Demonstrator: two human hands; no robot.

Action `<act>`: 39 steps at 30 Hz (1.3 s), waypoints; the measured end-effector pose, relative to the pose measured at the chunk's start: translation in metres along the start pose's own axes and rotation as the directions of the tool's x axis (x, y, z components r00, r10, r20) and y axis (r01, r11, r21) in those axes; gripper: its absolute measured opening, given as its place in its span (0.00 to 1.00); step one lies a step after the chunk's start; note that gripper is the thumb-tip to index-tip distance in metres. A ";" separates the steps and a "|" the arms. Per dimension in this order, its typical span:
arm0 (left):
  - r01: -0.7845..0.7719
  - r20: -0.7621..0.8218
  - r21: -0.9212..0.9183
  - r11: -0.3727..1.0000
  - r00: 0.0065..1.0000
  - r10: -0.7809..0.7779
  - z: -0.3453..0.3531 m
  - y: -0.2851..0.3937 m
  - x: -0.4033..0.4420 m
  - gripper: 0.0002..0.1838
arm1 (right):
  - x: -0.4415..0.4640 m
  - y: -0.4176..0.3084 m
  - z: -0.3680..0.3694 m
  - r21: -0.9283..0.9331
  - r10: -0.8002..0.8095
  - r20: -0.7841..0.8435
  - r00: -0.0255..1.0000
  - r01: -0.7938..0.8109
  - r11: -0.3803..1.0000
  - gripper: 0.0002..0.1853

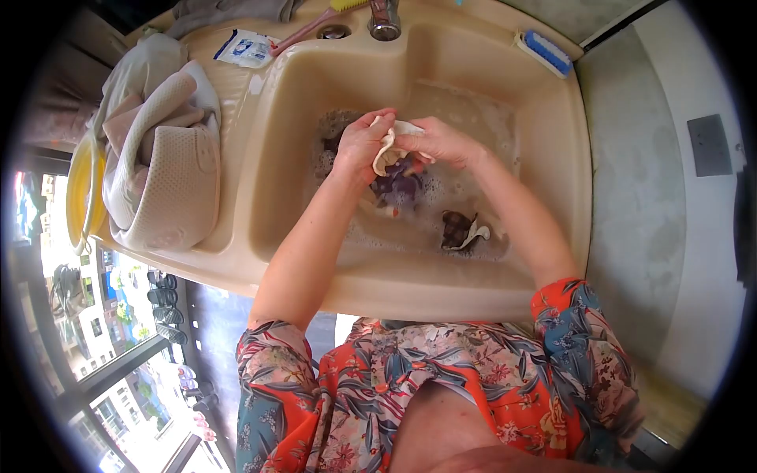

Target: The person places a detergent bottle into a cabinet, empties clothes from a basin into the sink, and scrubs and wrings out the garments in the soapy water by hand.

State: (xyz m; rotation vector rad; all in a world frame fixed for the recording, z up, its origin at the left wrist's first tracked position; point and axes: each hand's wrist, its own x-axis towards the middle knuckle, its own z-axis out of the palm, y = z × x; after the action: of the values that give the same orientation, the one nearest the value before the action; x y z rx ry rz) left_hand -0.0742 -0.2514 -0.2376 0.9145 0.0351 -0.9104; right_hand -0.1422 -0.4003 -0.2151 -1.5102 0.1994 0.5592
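Left hand [364,148], right hand [441,143] grasping cream cloth [386,160] over sink [441,298]; brown cloth [456,229] lying near front edge; brush [546,54] resting at back-right corner.

From afar, I watch a bare left hand [364,147] and a bare right hand [444,143] grip cream-coloured cloth [385,161] above sudsy water [377,238] in a beige moulded sink [418,296], dark purple fabric [398,186] beneath, a blue-and-white oblong brush [546,54] at the far-right corner.
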 end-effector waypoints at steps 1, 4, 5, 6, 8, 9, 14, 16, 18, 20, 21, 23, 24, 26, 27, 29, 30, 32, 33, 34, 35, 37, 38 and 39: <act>0.010 0.014 0.001 1.000 1.000 -0.010 0.001 -0.001 0.000 0.16 | -0.003 0.001 -0.006 -0.075 0.014 -0.036 0.999 -0.017 0.997 0.20; 0.135 0.086 -0.062 0.989 0.988 -0.130 0.005 0.006 -0.005 0.16 | -0.009 -0.002 -0.034 -0.130 -0.003 -0.143 0.990 -0.015 0.991 0.15; 0.183 0.141 0.041 0.982 0.972 -0.187 0.007 0.010 -0.009 0.15 | -0.014 -0.004 -0.041 -0.036 -0.035 -0.175 0.984 0.029 0.999 0.14; 0.222 0.190 0.143 0.964 0.950 -0.247 0.008 0.014 -0.014 0.14 | -0.017 -0.005 -0.046 0.056 -0.063 -0.209 0.976 0.076 0.996 0.12; 0.238 0.206 0.239 0.941 0.935 -0.289 0.007 0.014 -0.015 0.14 | -0.020 -0.005 -0.049 0.157 -0.103 -0.250 0.963 0.146 0.977 0.10; 0.224 0.182 0.235 0.946 0.946 -0.269 0.004 0.010 -0.011 0.14 | -0.020 -0.004 -0.049 0.182 -0.112 -0.266 0.957 0.164 0.969 0.10; 0.246 0.031 0.116 0.962 0.967 -0.251 0.001 0.002 -0.004 0.13 | -0.001 -0.001 -0.026 0.035 -0.256 -0.424 0.869 0.298 0.954 0.09; 0.282 0.044 -0.030 0.959 0.959 -0.280 -0.001 0.007 -0.006 0.13 | 0.022 0.004 0.000 -0.340 -0.423 -0.520 0.742 0.275 0.899 0.09; 0.155 -0.040 -0.329 0.932 0.983 -0.178 -0.008 -0.010 0.011 0.16 | 0.002 -0.028 0.076 -0.864 -0.847 -0.255 0.466 0.284 0.416 0.07; 0.152 -0.033 -0.244 0.958 0.986 -0.165 -0.012 -0.015 0.002 0.18 | 0.013 -0.019 0.098 -0.895 -0.883 -0.230 0.409 0.268 0.357 0.08; 0.070 -0.134 -0.304 0.950 0.984 -0.115 -0.009 -0.023 0.010 0.17 | 0.021 -0.018 0.099 -0.876 -0.897 -0.263 0.356 0.302 0.377 0.11; 0.160 -0.123 -0.133 0.978 0.977 -0.177 -0.003 -0.013 0.002 0.12 | 0.065 0.003 0.049 -0.790 -0.722 -0.516 0.462 0.070 0.609 0.14; 0.158 -0.151 -0.178 0.971 0.971 -0.185 0.000 -0.009 0.000 0.12 | 0.069 -0.004 0.042 -0.736 -0.651 -0.594 0.473 0.006 0.677 0.14; 0.152 -0.203 -0.274 0.950 0.956 -0.212 0.006 -0.007 0.000 0.11 | 0.062 -0.007 0.052 -0.814 -0.725 -0.519 0.452 -0.003 0.581 0.14; 0.120 -0.205 -0.368 0.922 0.957 -0.206 0.010 -0.002 -0.002 0.11 | 0.055 -0.012 0.065 -0.849 -0.759 -0.476 0.444 -0.005 0.529 0.14; -0.036 0.176 -0.562 0.827 0.971 0.162 -0.021 -0.034 0.010 0.12 | 0.043 -0.016 0.083 -0.877 -0.797 -0.407 0.447 0.054 0.478 0.15; -0.063 0.110 -0.564 0.823 0.983 0.150 -0.025 -0.037 0.013 0.13 | 0.046 -0.013 0.079 -0.850 -0.769 -0.448 0.455 0.050 0.525 0.15; 0.010 -0.007 -0.394 0.919 1.000 -0.014 -0.021 -0.032 0.014 0.13 | 0.057 -0.006 0.063 -0.790 -0.710 -0.524 0.470 0.044 0.612 0.16; 0.131 -0.084 -0.216 0.968 0.985 -0.152 -0.012 -0.020 0.012 0.13 | 0.067 -0.012 0.042 -0.595 -0.529 -0.675 0.514 0.044 0.802 0.16; 0.266 -0.182 -0.037 0.963 0.946 -0.268 -0.003 -0.009 0.010 0.14 | 0.070 -0.006 0.036 -0.665 -0.581 -0.647 0.493 0.008 0.747 0.15; 0.254 -0.178 -0.056 0.966 0.949 -0.260 0.005 -0.002 0.004 0.13 | 0.067 -0.007 0.035 -0.727 -0.628 -0.616 0.477 -0.036 0.685 0.15; 0.231 -0.181 -0.095 0.968 0.952 -0.245 0.012 0.004 -0.010 0.13 | 0.053 -0.014 0.051 -0.821 -0.706 -0.529 0.471 -0.076 0.565 0.15; 0.077 -0.101 -0.143 0.987 0.991 -0.092 0.009 0.000 -0.015 0.12 | 0.044 -0.018 0.072 -0.906 -0.872 -0.352 0.341 0.111 0.408 0.16; -0.072 -0.029 -0.201 0.977 0.997 0.067 0.005 -0.010 -0.020 0.12 | 0.025 -0.030 0.098 -0.944 -0.885 -0.249 0.392 0.107 0.313 0.12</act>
State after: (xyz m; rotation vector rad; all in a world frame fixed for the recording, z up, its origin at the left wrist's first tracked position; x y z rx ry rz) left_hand -0.0958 -0.2440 -0.2334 0.7322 0.1123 -0.8155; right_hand -0.1280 -0.2980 -0.1930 -2.5613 -0.0195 -0.8721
